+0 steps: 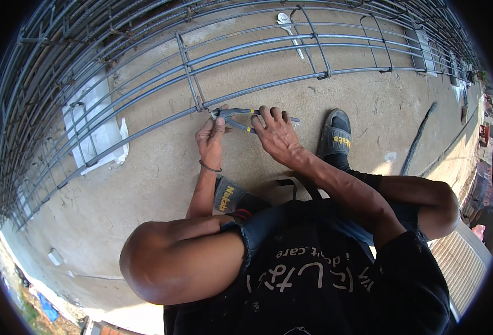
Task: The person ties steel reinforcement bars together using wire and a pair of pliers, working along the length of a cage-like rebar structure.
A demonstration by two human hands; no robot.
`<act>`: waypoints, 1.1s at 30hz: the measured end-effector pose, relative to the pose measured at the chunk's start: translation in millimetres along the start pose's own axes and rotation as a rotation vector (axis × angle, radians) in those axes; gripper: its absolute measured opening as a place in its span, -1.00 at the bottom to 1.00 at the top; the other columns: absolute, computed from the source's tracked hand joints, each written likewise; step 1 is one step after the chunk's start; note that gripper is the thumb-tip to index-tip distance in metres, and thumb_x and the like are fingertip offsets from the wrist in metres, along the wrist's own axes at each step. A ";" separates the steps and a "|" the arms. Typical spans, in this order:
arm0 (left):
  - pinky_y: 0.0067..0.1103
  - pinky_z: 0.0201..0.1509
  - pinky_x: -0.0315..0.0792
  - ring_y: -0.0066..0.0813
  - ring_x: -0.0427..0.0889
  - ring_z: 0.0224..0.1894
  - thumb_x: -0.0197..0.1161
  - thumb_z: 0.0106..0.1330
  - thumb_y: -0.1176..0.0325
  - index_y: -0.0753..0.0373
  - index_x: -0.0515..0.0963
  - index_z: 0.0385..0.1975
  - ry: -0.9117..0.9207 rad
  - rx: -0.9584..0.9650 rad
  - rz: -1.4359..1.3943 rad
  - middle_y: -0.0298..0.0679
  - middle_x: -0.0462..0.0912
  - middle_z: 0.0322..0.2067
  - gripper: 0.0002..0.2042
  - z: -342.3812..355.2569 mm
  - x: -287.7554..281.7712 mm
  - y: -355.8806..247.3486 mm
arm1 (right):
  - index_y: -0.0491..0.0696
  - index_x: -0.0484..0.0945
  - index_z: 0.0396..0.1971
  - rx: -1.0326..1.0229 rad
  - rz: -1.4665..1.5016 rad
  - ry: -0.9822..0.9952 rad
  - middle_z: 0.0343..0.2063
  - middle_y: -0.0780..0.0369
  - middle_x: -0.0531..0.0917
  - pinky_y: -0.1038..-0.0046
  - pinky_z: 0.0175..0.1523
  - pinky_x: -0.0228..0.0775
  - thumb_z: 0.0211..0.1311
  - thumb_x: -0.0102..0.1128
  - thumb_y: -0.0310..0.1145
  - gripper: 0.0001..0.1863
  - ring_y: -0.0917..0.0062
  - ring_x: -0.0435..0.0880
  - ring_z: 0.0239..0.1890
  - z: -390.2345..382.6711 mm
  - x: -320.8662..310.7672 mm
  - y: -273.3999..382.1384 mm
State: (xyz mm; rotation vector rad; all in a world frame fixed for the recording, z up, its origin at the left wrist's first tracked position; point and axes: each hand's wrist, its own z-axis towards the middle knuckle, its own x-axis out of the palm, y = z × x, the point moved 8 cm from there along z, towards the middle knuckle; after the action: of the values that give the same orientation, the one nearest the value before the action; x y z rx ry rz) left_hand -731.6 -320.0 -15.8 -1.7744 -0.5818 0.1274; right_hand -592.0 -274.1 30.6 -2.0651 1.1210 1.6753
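Observation:
A long steel rebar cage (246, 88) with crosswise stirrups runs over the concrete floor in front of me. My left hand (210, 134) pinches at the head of the pliers (237, 113), just below a corner of the cage, its fingertips partly hiding the jaws. Whether it also holds tie wire is too small to tell. My right hand (277, 134) grips the pliers' long dark handles, which have yellow bands and are spread apart.
Stacked rebar cages (53, 30) fill the upper left. White sheets (90, 145) lie under bars at left, a white plastic tool (288, 33) beyond the front cage, a dark bar (418, 137) at right. My sandalled feet (336, 137) rest on the floor. A ribbed panel (458, 257) is at lower right.

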 end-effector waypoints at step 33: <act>-0.55 -0.46 0.46 -0.32 0.58 -0.53 0.12 0.18 0.43 0.43 0.48 -0.21 -0.437 -0.590 -0.262 -0.02 0.60 -0.45 -0.76 10.1 45.0 44.7 | -0.26 0.49 -0.32 0.205 0.715 0.122 -0.47 -0.13 0.58 0.13 -0.17 0.42 -0.10 0.09 -0.50 -0.73 -0.04 0.59 -0.31 15.2 40.4 -16.7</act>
State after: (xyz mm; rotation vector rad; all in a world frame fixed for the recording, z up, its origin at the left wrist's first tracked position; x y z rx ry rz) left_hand -682.2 -298.6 -50.8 -2.2303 -1.2620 0.1754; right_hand -589.7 -269.6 -15.5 -1.7570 2.1563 1.6034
